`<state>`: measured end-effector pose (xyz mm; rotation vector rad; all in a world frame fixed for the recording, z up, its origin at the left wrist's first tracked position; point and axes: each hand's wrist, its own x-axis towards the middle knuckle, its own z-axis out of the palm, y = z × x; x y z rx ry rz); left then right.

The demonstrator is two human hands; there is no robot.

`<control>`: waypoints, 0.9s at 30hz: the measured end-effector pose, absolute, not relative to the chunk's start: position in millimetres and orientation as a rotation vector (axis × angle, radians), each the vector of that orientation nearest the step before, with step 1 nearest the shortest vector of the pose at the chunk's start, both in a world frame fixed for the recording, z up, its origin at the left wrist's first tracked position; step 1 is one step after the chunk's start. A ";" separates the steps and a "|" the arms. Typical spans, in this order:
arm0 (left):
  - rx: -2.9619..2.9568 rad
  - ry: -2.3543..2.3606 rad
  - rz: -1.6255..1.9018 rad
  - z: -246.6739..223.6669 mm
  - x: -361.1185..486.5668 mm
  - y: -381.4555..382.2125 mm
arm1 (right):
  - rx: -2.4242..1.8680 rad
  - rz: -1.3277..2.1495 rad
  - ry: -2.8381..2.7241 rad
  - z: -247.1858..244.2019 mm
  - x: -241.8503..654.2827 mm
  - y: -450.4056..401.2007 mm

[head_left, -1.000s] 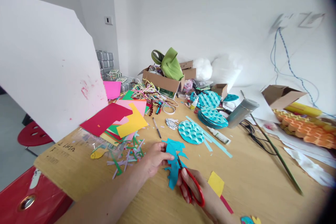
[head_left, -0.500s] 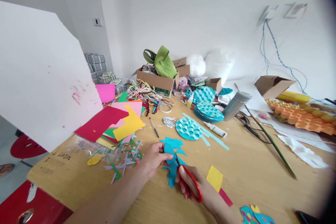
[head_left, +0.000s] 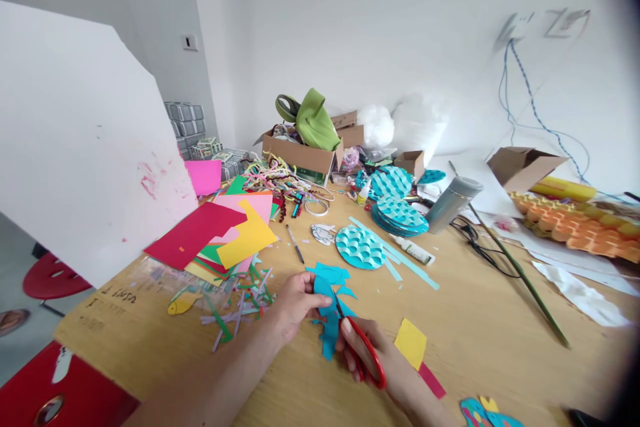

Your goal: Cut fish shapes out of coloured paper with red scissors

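My left hand (head_left: 299, 303) pinches a piece of blue paper (head_left: 323, 287) between thumb and fingers, low in the middle of the head view. Red-handled scissors (head_left: 367, 350) are gripped in my right hand (head_left: 364, 345), their dark blades against the blue paper's right edge. More blue paper scraps (head_left: 336, 273) lie on the table just behind and under the hands. A pen (head_left: 295, 244) and a drawn fish cutout (head_left: 323, 234) are behind them, beside a round blue disc with a scale pattern (head_left: 360, 247).
Coloured paper sheets (head_left: 195, 235) and thin strips (head_left: 240, 310) lie at left. Yellow paper (head_left: 411, 343) is right of my right hand. A grey cylinder (head_left: 454, 205), glue bottle (head_left: 415, 249) and long green stick (head_left: 520, 277) stand or lie at right; a cardboard box (head_left: 295, 155) is behind.
The view has shifted slightly, so the table's contents appear a little further right. Both hands keep nearly the same pose, with the scissors still at the blue paper.
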<state>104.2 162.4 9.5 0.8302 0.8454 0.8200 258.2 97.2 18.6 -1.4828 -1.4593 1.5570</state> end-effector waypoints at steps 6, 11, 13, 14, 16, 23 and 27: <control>0.822 0.833 0.820 7.7 103.8 163.2 | -1.536 1.528 -1.478 19.3 257.7 96.2; 0.817 0.824 0.823 7.8 103.7 162.8 | -1.556 1.511 -1.490 17.8 258.8 96.6; 0.814 0.831 0.823 8.0 103.9 162.6 | -1.550 1.504 -1.497 17.0 259.2 96.9; 0.814 0.835 0.823 8.0 104.0 162.7 | -1.551 1.500 -1.499 16.8 259.3 97.0; 0.815 0.838 0.826 7.9 104.2 162.8 | -1.557 1.496 -1.507 16.7 259.0 97.4; 0.814 0.841 0.817 9.2 103.9 162.8 | -1.594 1.482 -1.528 19.3 259.4 97.9; 0.813 0.850 0.806 10.8 103.9 162.9 | -1.582 1.469 -1.563 18.4 261.9 98.1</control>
